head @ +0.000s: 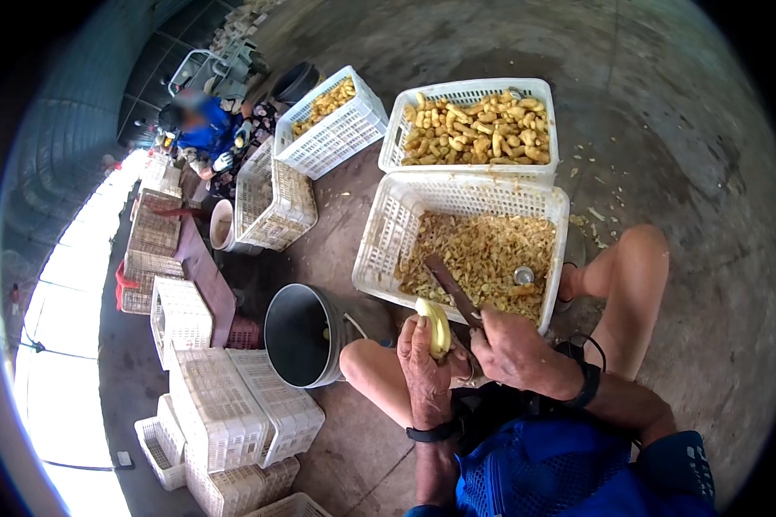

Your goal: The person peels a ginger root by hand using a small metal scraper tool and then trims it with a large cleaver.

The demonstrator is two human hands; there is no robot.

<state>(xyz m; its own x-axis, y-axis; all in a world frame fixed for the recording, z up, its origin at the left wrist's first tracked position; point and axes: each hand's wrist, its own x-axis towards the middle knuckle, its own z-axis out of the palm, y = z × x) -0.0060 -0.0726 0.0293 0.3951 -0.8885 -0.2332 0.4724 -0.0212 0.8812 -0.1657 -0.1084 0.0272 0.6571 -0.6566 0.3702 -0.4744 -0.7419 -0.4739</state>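
Note:
My left hand (425, 368) grips a peeled, pale yellow root or vegetable piece (434, 327), its kind not certain. Close on its right, my right hand (516, 352) holds a knife with a broad, brown-stained blade (451, 287) that points up and left over the near crate. That white plastic crate (374, 258) contains a thick layer of peelings (478, 249) and a small round metal object (524, 276). Beyond it, a second white crate (391, 139) is filled with knobbly yellow-brown pieces (485, 129). The knife's handle is hidden in my right fist.
A dark bucket (301, 336) stands left of my knee. Stacked white crates (223, 407) rise at the lower left. A co-worker in blue (207, 132) sits at the upper left beside more crates (336, 139). Scraps lie on the concrete floor (621, 161) at the right.

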